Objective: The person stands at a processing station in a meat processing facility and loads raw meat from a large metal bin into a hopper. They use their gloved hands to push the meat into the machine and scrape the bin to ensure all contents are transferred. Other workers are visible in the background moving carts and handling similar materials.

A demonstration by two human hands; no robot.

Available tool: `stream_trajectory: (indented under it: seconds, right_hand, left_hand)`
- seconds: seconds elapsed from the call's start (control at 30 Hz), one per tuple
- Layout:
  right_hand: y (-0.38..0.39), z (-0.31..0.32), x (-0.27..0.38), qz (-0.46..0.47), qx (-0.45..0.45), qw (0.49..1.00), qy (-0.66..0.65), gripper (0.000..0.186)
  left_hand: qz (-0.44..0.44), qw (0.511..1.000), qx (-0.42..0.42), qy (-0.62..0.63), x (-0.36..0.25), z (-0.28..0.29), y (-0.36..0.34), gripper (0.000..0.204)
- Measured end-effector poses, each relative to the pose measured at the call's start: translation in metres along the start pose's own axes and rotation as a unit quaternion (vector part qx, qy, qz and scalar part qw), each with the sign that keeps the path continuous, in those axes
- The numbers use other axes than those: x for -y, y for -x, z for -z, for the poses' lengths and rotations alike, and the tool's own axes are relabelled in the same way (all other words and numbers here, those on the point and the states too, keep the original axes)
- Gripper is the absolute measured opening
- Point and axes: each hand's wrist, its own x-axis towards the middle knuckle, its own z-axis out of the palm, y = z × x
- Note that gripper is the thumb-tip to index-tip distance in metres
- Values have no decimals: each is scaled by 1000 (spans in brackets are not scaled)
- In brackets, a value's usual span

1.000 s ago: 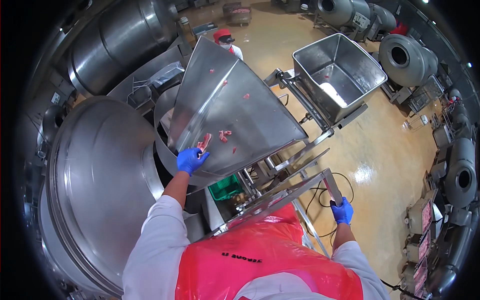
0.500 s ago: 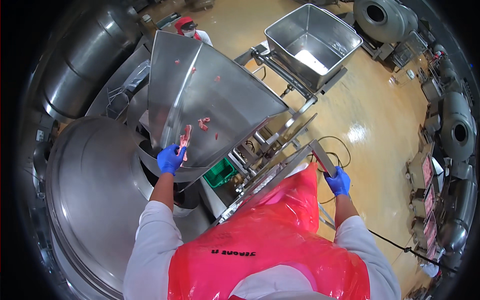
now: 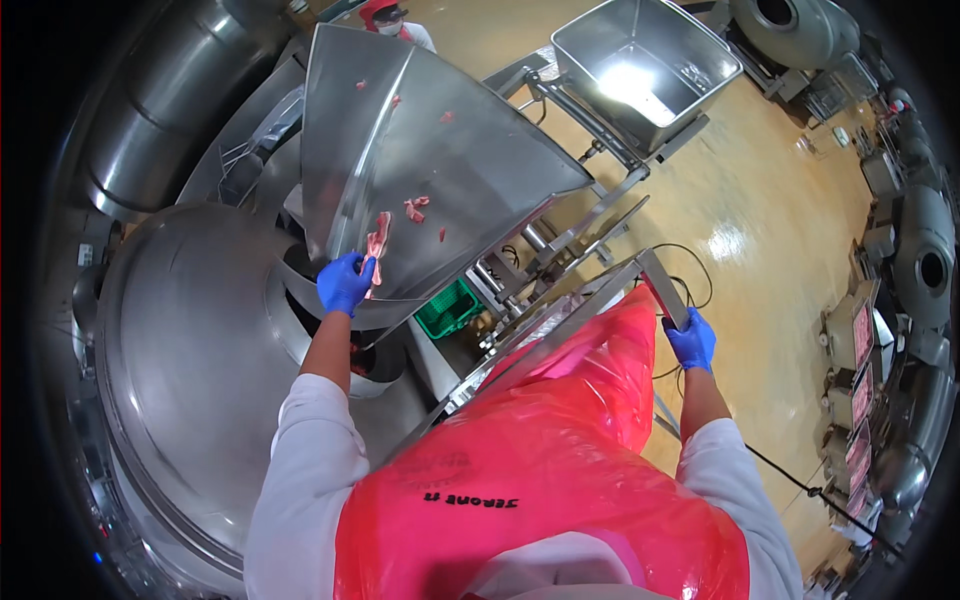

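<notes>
My left hand (image 3: 345, 283), in a blue glove, reaches to the lower edge of a wide steel chute (image 3: 450, 170). Its thumb and fingers are closed on the lower end of a long strip of raw meat (image 3: 379, 238), which lies along the chute's sloping face. Further up that face, several small meat scraps (image 3: 416, 209) stick to the metal. Over on the right, my right hand (image 3: 692, 340), gloved in blue too, is wrapped round a flat steel rail (image 3: 662, 287).
Left of the chute stands a large round steel vessel (image 3: 190, 370). A steel tub (image 3: 650, 75) is at the far right, and a green crate (image 3: 449, 309) sits below the chute. A person in a red cap (image 3: 385, 14) is behind the chute. A dark cable (image 3: 785, 470) crosses at right.
The whole view has shifted, so the chute and tub sit higher in the picture. Both hands keep their holds, and the meat strip has hardly moved against the chute.
</notes>
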Motion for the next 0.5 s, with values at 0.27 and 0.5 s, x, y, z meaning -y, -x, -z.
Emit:
stream_trajectory:
  seconds: [0.27,0.5]
  right_hand:
    - [1,4,-3,-1,8,1000,7,48]
    - [0,3,-5,17,0,1000,-4,49]
  left_hand:
    - [19,1000,13,-14,-7,2,-1,36]
    - [39,998,33,-28,-6,5,2,40]
